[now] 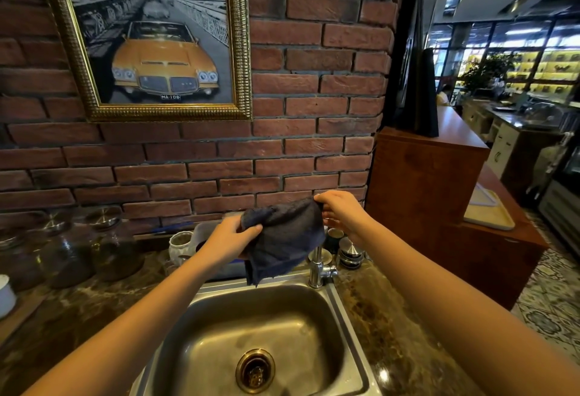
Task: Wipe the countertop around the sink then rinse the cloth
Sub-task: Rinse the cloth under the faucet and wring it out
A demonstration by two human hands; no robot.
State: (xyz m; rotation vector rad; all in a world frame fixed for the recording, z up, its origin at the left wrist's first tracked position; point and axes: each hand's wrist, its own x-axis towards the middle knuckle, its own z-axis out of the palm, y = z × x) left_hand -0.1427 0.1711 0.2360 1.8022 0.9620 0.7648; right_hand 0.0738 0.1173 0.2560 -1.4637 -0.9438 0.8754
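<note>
Left hand (230, 240) and right hand (340, 212) both gripping cloth (287, 235) above sink (337, 304); tap (317, 267) dry, rinse apparently pending, bench (386, 326) wipe unverifiable.

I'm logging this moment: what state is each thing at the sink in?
cloth: held up over the sink, hanging loose.
left hand: grips the cloth's left edge.
right hand: pinches its top right corner.
faucet: no stream falling into the basin.
sink: no dishes, no pooled water.
glass jars: lids on.
</note>
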